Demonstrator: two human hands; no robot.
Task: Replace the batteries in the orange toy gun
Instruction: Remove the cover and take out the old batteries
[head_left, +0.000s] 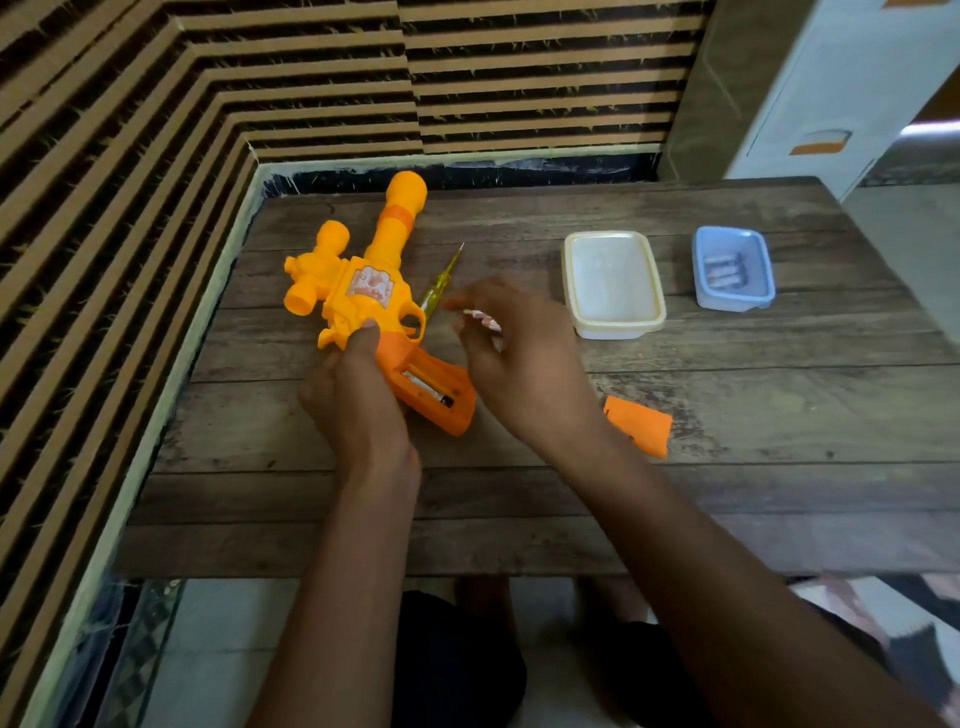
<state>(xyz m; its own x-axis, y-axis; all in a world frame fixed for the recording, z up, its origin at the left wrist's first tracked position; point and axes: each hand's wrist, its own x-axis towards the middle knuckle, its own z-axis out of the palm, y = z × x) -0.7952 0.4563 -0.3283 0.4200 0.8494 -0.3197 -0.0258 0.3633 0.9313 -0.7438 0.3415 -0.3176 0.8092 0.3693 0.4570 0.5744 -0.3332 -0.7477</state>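
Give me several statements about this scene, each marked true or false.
1. The left hand holds the toy gun. True.
2. The battery cover is fitted on the grip. False: it lies on the table, apart from the gun.
3. The blue container holds spare batteries. True.
4. The right hand grips the screwdriver. False: the screwdriver lies on the table beside the gun; the hand pinches what looks like a battery.
5. The grip's compartment is open. True.
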